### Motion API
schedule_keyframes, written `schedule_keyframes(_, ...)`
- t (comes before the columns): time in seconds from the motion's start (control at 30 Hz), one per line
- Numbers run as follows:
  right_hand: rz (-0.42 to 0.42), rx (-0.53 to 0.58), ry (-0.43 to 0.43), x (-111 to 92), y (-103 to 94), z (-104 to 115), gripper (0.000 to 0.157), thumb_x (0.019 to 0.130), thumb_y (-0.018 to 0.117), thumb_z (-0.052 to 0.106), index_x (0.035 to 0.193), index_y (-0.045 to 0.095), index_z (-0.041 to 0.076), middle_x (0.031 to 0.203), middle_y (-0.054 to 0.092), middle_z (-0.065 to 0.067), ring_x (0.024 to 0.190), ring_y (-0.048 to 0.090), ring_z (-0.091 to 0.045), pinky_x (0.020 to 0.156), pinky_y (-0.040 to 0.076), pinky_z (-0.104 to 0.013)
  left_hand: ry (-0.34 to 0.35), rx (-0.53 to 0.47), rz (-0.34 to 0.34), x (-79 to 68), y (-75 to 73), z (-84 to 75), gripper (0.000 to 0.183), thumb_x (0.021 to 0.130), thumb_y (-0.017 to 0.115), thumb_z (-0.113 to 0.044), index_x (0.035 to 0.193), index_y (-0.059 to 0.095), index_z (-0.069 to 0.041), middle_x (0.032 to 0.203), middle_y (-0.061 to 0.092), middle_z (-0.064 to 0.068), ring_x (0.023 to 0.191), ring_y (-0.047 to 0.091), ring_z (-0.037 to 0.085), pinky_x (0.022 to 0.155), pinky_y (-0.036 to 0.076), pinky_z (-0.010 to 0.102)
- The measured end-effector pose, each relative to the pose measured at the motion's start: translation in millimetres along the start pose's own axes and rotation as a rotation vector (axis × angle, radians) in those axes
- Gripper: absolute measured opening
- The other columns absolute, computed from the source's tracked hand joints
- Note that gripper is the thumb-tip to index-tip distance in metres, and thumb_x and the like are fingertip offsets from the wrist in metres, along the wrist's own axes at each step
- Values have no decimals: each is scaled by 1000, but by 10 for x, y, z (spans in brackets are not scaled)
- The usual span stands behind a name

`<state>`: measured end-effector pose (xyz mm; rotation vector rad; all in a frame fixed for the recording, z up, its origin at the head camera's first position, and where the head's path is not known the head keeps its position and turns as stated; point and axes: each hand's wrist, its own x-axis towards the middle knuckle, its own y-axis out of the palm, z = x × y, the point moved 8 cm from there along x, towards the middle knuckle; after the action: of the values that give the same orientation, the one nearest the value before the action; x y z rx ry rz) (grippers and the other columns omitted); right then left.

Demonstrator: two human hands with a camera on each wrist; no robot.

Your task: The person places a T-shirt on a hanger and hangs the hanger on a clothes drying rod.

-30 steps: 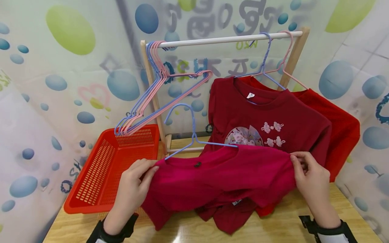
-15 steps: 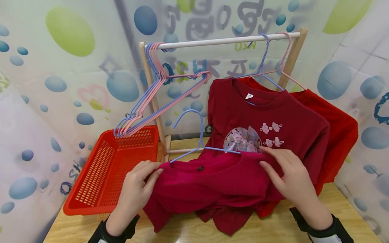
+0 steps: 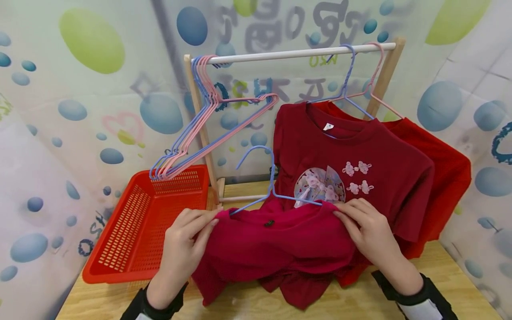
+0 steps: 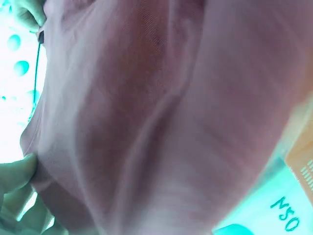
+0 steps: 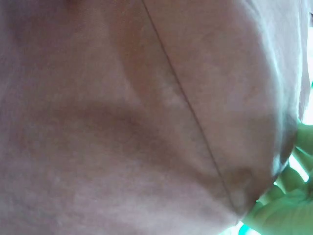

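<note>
A magenta shirt [image 3: 276, 244] hangs between my hands, with a blue hanger [image 3: 273, 186] inside its neckline and the hook standing up above the collar. My left hand [image 3: 186, 242] pinches the shirt's left shoulder between thumb and fingers. On the other side, my right hand [image 3: 370, 231] pinches the right shoulder close to the hanger's arm. In the left wrist view the shirt cloth [image 4: 137, 107] fills most of the picture, with the left thumb [image 4: 17, 174] at its edge. Cloth [image 5: 146, 122] also covers the right wrist view, beside the right hand's fingers [image 5: 279, 210].
A white-railed rack [image 3: 296, 54] stands behind. Several pink and blue hangers [image 3: 208, 111] hang at its left end. A dark red shirt [image 3: 360, 146] and a bright red garment [image 3: 444, 178] hang at the right. An orange-red basket [image 3: 116, 240] sits left on the wooden table [image 3: 248, 306].
My right hand let go of the shirt's outer sleeve, moved left and now pinches the shoulder near the collar. The hanger and shirt shifted slightly right, and the hanger's hook sits a little lower.
</note>
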<state>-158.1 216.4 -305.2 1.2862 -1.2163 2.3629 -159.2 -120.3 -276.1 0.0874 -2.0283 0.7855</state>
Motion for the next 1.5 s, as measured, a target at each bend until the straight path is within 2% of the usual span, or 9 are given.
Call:
schedule_keyframes(0.1, -40, 13, -21, 2, -24, 16, 31, 68, 77, -7, 97, 74, 2, 85, 62, 3, 81, 51, -9, 73, 39, -16, 44, -9, -4, 35, 19, -74, 27, 80, 75, -5, 107, 75, -6, 101, 69, 1, 85, 54, 16, 69, 39, 21)
schedule_keyframes(0.23, -79, 28, -30, 12, -47, 22, 33, 67, 76, -10, 97, 74, 2, 85, 63, 1, 82, 51, -11, 75, 38, -14, 58, 8, 65, 70, 91, -108, 34, 81, 76, -13, 114, 73, -6, 111, 65, 5, 96, 54, 22, 77, 41, 29)
schedule_keyframes(0.33, -83, 37, -30, 10, -48, 19, 33, 67, 76, -11, 97, 74, 2, 86, 63, 1, 83, 52, -11, 75, 38, -14, 32, 14, 86, 97, 93, -69, 32, 84, 73, -11, 115, 72, -7, 107, 66, 2, 94, 55, 19, 77, 42, 30)
schedule_keyframes(0.53, -73, 49, -38, -3, -39, 27, 32, 68, 75, -10, 98, 74, 3, 86, 63, 2, 82, 51, -9, 74, 39, -14, -17, -34, 134, 144, 125, 35, 23, 83, 72, -1, 104, 75, -8, 94, 65, -7, 84, 56, 8, 66, 45, 18)
schedule_keyframes(0.83, -32, 45, -12, -14, -16, -7, 33, 69, 76, -8, 99, 72, 5, 89, 63, 3, 85, 53, -9, 79, 40, -13, -171, -42, 274, 76, 287, 166, 8, 89, 66, -5, 94, 63, -10, 85, 56, -9, 74, 49, 4, 63, 45, 24)
schedule_keyframes(1.0, 36, 9, 120, -83, -33, -186, 38, 79, 74, 1, 116, 66, 8, 107, 64, 1, 102, 54, -6, 93, 34, -10, -135, 64, 178, 30, 253, 154, 9, 89, 65, -5, 96, 59, -6, 86, 57, -1, 75, 48, 7, 63, 44, 27)
schedule_keyframes(1.13, 91, 0, 209, -188, -85, -336, 44, 87, 67, 4, 129, 56, 7, 119, 61, -5, 109, 49, 2, 95, 28, -6, -114, 135, 111, 15, 200, 157, 12, 88, 66, -6, 96, 58, -4, 87, 58, 1, 77, 48, 8, 65, 44, 29)
schedule_keyframes(1.3, 124, 1, 268, -314, -184, -461, 42, 89, 63, -1, 130, 54, 5, 108, 65, -7, 96, 52, 6, 86, 33, -4, -84, 158, 64, -8, 145, 144, 12, 87, 66, -5, 95, 57, -3, 85, 57, 1, 76, 47, 9, 65, 43, 30)
schedule_keyframes(1.5, 64, -60, 308, -382, -323, -582, 44, 82, 68, -6, 123, 59, 6, 91, 68, -5, 82, 55, 10, 76, 36, -1, -77, 150, 39, -23, 129, 136, 12, 87, 66, -4, 95, 57, -3, 85, 56, 2, 76, 47, 10, 65, 42, 30)
